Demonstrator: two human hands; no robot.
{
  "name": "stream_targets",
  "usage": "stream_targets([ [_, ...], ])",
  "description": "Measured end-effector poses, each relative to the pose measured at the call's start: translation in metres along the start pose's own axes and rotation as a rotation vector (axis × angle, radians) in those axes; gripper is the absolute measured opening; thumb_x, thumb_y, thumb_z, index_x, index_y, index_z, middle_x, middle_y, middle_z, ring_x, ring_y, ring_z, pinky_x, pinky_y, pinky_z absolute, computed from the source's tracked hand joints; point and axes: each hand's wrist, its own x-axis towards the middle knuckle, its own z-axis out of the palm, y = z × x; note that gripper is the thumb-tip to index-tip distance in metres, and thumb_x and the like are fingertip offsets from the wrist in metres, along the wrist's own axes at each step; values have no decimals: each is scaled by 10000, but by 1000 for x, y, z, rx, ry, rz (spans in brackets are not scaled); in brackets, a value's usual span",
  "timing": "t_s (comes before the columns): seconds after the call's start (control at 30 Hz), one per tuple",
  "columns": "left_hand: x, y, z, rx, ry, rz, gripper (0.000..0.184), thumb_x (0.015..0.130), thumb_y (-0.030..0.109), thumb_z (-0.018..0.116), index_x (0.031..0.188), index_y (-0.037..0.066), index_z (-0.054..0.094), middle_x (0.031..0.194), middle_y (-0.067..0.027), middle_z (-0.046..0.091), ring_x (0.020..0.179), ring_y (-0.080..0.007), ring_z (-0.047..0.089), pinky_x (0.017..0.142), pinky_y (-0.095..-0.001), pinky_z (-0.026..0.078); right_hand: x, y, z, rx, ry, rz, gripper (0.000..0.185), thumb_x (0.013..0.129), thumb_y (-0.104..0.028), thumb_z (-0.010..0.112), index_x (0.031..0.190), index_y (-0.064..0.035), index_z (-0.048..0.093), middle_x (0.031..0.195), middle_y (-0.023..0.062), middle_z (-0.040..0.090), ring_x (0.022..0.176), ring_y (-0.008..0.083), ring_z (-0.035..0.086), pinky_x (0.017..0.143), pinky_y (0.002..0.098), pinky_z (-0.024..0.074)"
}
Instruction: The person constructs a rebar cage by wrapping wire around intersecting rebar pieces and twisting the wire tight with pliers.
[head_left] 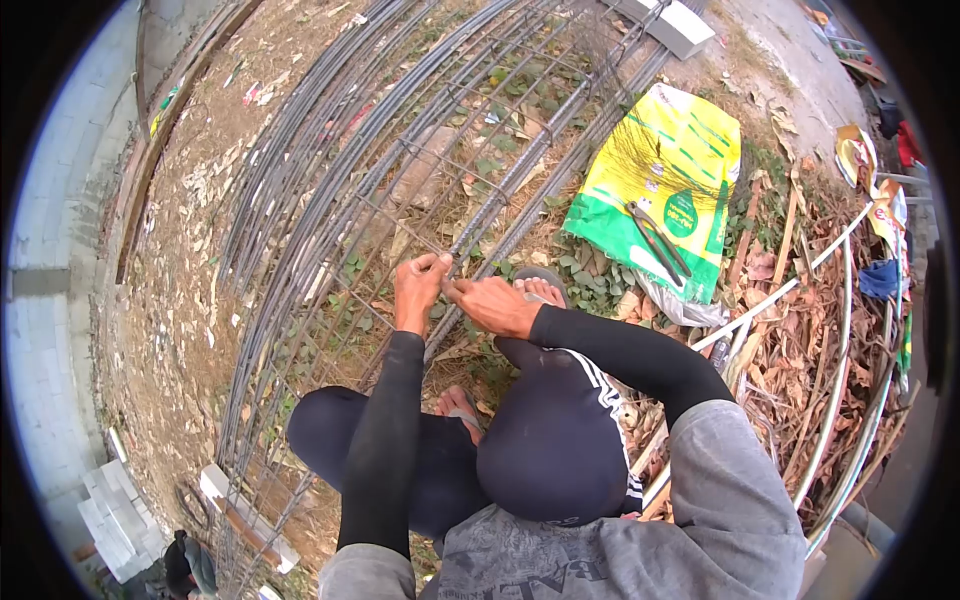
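Note:
My left hand (418, 292) is closed in a pinch at a bar of the steel rebar cage (487, 212). Close beside it, my right hand (495, 305) has its thumb and fingers pressed together at the same spot. Whatever is between the fingertips is too small to make out. Right of the cage, black-handled pliers (658, 243) lie on a yellow and green sack (612, 205). Thin dark tie wires (640, 150) are spread over the sack's upper part.
Long loose rebars (300, 150) run along the cage's left side. A pale block (680, 30) sits at its far end. Poles (840, 350) and dry leaves (800, 400) lie at right. A block wall (50, 350) stands at left. My sandalled feet are beside the cage.

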Motion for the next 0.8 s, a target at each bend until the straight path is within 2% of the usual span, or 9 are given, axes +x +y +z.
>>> stream_targets([
  [0.03, -2, 6, -2, 34, -14, -18, 370, 935, 320, 744, 917, -49, 732, 780, -23, 654, 730, -99, 544, 691, -311, 456, 3, -1, 14, -163, -56, -19, 590, 876, -125, 628, 1364, 167, 468, 1012, 195, 601, 673, 289, 693, 518, 371, 530],
  [0.13, 2, -4, 6, 22, 84, 82, 384, 911, 301, 748, 771, -42, 647, 620, -8, 497, 599, -96, 409, 534, -343, 347, 6, 0, 35, -302, -37, 30, 650, 864, -118, 633, 1410, 172, 433, 1005, 204, 578, 658, 227, 683, 455, 334, 493],
  [0.27, 7, -11, 9, 23, 140, 96, 378, 892, 314, 764, 813, -52, 712, 609, -56, 584, 617, -103, 531, 570, -338, 442, 11, 3, 44, -352, 37, 47, 601, 852, -136, 637, 1358, 154, 492, 1016, 186, 574, 542, 178, 612, 431, 301, 462],
  [0.3, 8, -10, 1, 59, 30, -9, 406, 907, 315, 771, 989, -81, 733, 808, -71, 697, 781, -122, 619, 698, -304, 501, 12, 3, 44, -353, 61, 42, 589, 853, -135, 636, 1351, 149, 498, 1019, 185, 577, 532, 178, 607, 430, 305, 461],
  [0.43, 0, -3, 12, -28, 193, 13, 464, 875, 328, 807, 1044, -97, 729, 835, -131, 736, 783, -160, 681, 724, -311, 540, 14, 4, 57, -391, 104, 56, 555, 854, -131, 635, 1329, 131, 519, 1027, 187, 584, 528, 185, 615, 430, 323, 461],
  [0.53, 0, -4, 6, 148, 129, -86, 452, 891, 352, 794, 991, -85, 739, 820, -119, 734, 779, -153, 676, 720, -319, 536, 14, 8, 60, -373, 114, 39, 466, 848, -116, 635, 1254, 99, 558, 966, 179, 602, 541, 212, 630, 434, 331, 457],
  [0.67, 5, -7, 3, 135, 19, -49, 432, 931, 378, 744, 898, -52, 758, 765, -62, 701, 694, -126, 594, 665, -337, 482, 13, 13, 60, -300, 111, 19, 415, 845, -103, 639, 1213, 71, 555, 895, 157, 624, 560, 233, 640, 465, 350, 473],
  [0.73, 7, -15, 6, 144, 65, -28, 440, 912, 399, 749, 909, -41, 766, 746, -105, 702, 676, -177, 625, 660, -367, 494, 11, 13, 53, -322, 106, 7, 426, 846, -106, 643, 1221, 69, 541, 879, 145, 627, 568, 232, 646, 475, 360, 481],
  [0.8, 8, -21, 11, 148, 110, -6, 450, 892, 419, 753, 920, -29, 774, 727, -149, 703, 658, -229, 656, 655, -398, 506, 9, 15, 46, -173, 32, 64, 411, 841, -94, 639, 1213, 38, 523, 838, 137, 632, 608, 300, 669, 493, 404, 498],
])
